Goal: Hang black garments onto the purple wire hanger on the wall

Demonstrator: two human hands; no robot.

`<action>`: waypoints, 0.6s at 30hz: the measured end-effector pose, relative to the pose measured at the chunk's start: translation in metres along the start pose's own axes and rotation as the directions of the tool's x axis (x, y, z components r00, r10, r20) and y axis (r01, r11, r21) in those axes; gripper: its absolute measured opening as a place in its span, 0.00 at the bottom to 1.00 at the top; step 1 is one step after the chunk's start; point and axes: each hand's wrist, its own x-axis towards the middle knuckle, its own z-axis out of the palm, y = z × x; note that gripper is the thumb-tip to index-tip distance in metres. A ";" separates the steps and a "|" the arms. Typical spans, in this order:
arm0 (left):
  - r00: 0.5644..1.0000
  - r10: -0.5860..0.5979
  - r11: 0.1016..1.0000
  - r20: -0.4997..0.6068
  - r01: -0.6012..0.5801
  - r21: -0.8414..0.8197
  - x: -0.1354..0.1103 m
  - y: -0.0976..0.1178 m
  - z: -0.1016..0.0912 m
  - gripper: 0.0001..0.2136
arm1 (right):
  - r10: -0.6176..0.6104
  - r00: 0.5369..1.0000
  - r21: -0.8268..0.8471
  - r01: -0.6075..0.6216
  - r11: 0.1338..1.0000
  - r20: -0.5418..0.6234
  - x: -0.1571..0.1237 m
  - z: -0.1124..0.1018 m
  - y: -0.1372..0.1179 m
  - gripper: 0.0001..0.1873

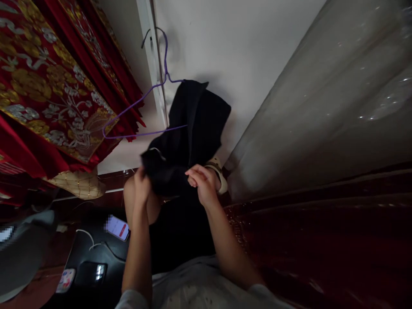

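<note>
Our 2 bare forearms (139, 249) stretched from near to far, our left hand (141, 187) blurred with fingers closed in, our right hand (204, 183) to the right at about the same depth, its wrist angled left, fingertips curled toward the thumb

Colours and patterns: black cloth garment (209, 116), one thin white curved mark at lower left. Thin wire hanger (141, 99): purple. Red draped fabric (32, 81): gold and silver blossoms, leafy sprays. Beige cloth (79, 184) under it: gold lattice. Smooth wall (231, 38): off-white. Translucent plastic sheeting (309, 116): grey, white glints. Cream rubber shoe (222, 182). Glossy worktop (112, 268): black. Slim phone (117, 227): pale lilac screen, red block. Thin cable (92, 246): white.
</note>
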 end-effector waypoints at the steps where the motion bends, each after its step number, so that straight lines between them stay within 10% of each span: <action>1: 0.997 -0.003 1.000 0.075 0.002 0.014 -0.006 0.002 0.006 0.10 | -0.029 0.999 -0.063 0.027 0.998 -0.043 -0.002 -0.005 0.000 0.16; 6: 0.968 0.120 0.983 0.222 -0.085 -0.160 -0.003 0.060 0.028 0.08 | -0.314 0.949 -0.331 0.284 0.900 -0.039 0.001 -0.011 -0.021 0.16; 10: 0.923 0.297 0.948 0.243 -0.255 -0.189 -0.002 0.096 0.045 0.10 | -0.143 0.967 -0.344 0.211 0.915 0.212 0.005 0.005 -0.035 0.25; 14: 0.884 0.387 0.920 0.262 -0.350 -0.177 0.002 0.088 0.046 0.22 | -0.149 0.949 -0.303 0.233 0.924 0.276 0.018 0.011 -0.070 0.13; 18: 0.765 0.236 0.967 0.599 -0.244 -0.070 0.007 0.063 0.029 0.33 | -0.246 0.803 -0.296 0.457 0.839 0.543 0.041 0.011 -0.131 0.09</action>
